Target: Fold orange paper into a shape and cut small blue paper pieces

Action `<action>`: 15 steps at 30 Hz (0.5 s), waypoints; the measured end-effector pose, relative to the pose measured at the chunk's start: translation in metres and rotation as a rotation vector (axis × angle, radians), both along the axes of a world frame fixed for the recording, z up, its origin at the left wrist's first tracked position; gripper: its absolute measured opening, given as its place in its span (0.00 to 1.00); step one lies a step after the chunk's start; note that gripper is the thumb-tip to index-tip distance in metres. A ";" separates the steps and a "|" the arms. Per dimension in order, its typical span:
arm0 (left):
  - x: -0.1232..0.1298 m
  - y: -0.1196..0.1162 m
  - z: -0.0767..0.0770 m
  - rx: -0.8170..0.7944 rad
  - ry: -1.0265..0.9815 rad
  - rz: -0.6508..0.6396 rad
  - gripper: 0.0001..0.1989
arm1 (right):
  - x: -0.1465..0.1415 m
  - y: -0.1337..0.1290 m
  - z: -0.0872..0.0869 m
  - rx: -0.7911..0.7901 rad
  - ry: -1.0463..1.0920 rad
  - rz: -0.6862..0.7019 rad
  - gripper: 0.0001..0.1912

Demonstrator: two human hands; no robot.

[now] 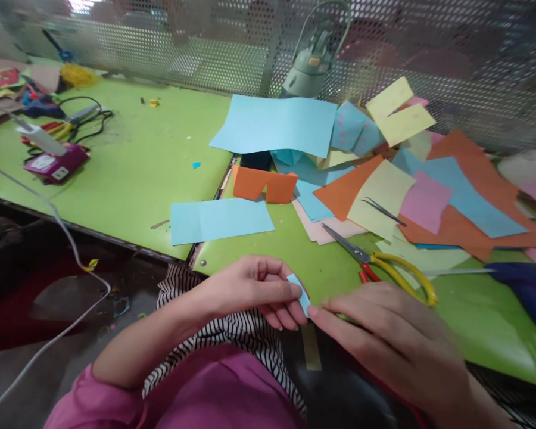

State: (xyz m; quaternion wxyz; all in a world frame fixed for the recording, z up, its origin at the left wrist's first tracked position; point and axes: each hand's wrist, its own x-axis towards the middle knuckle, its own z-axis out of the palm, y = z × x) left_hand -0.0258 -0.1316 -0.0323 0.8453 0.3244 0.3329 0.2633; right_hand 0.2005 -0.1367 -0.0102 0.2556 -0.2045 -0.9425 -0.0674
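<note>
A small folded strip of light blue paper (300, 296) is pinched between the thumb and fingers of my left hand (259, 292), just off the table's front edge. My right hand (384, 333), slightly blurred, has its fingertips closed at the strip's lower end; part of that grip is hidden. Beyond my hands lie a light blue paper rectangle (221, 220) and a folded orange paper piece (265, 185) with a notch. Scissors with yellow and red handles (402, 274) rest just past my right hand, blades pointing left.
Coloured paper sheets (455, 196) pile up at right, with tweezers (384, 211) on top. A dark blue glue gun (524, 286) lies at the right edge. A green bottle (308, 68) stands by the perforated metal screen (183, 44). At left is a purple power socket (56, 164) with cables.
</note>
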 end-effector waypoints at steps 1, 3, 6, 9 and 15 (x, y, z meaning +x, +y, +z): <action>0.000 0.000 -0.001 0.000 0.002 -0.002 0.12 | 0.001 -0.001 0.000 -0.013 0.004 0.005 0.14; 0.000 0.001 -0.002 -0.001 0.002 0.006 0.12 | 0.001 -0.002 0.000 -0.045 0.029 0.001 0.14; 0.000 0.001 -0.004 0.001 0.001 0.037 0.12 | 0.003 -0.004 -0.003 -0.073 0.054 -0.015 0.13; 0.000 0.000 -0.004 0.027 0.016 0.091 0.11 | 0.004 -0.005 -0.008 -0.089 0.053 -0.041 0.13; 0.003 -0.001 -0.008 0.028 -0.015 0.170 0.12 | 0.001 -0.005 -0.008 -0.065 0.060 -0.064 0.13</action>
